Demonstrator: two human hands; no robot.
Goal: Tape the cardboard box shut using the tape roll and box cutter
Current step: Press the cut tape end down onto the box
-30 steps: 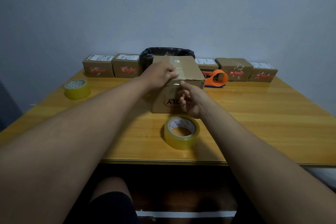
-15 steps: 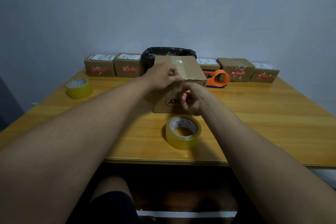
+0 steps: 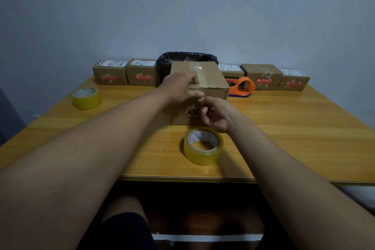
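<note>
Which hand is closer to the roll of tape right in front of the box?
Right. The right hand hovers just above and behind the tape roll, against the cardboard box front. The left hand is higher, on the box's top edge.

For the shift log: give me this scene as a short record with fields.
box: cardboard box mid-table, clear tape strip along its top
left hand: resting on the box top at the near edge
right hand: fingers curled at the box's front face
near roll: tape roll lying flat in front of the box
spare roll: yellow roll far left
dispenser: orange tape dispenser right of the box
</note>
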